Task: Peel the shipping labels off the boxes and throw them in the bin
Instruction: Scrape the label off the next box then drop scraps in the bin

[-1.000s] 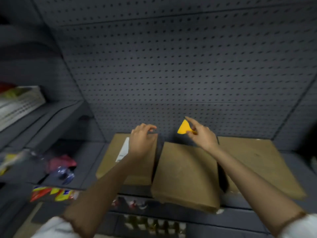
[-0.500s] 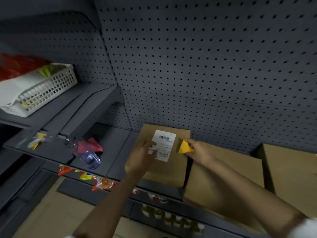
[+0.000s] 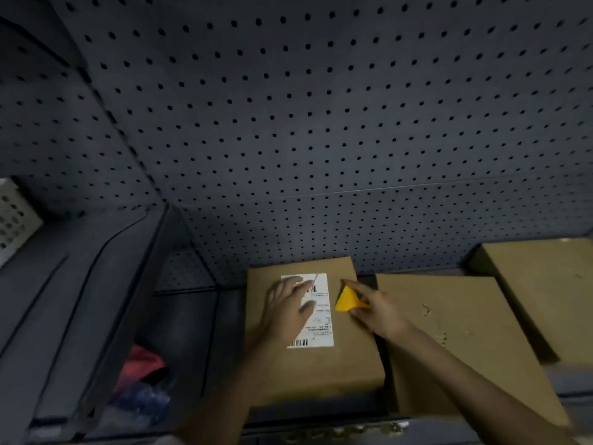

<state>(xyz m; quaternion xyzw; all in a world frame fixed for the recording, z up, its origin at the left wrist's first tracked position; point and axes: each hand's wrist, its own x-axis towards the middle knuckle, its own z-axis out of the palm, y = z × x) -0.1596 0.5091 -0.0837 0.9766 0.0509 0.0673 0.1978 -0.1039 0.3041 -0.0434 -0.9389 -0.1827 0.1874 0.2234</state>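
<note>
Right hand [image 3: 378, 311] pinching the yellow scraper [image 3: 346, 300] just right of the label [image 3: 321, 316], long axis running front-to-back, left hand [image 3: 285, 308] flat on it.

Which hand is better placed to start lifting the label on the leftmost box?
The right hand: it holds the yellow scraper right beside the label's right edge. The left hand lies flat on the label, steadying the box.

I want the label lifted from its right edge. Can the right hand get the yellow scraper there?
Probably yes: the right hand holds the yellow plastic scraper just beside the white shipping label, nothing between; the left hand covers only its left part.
</note>
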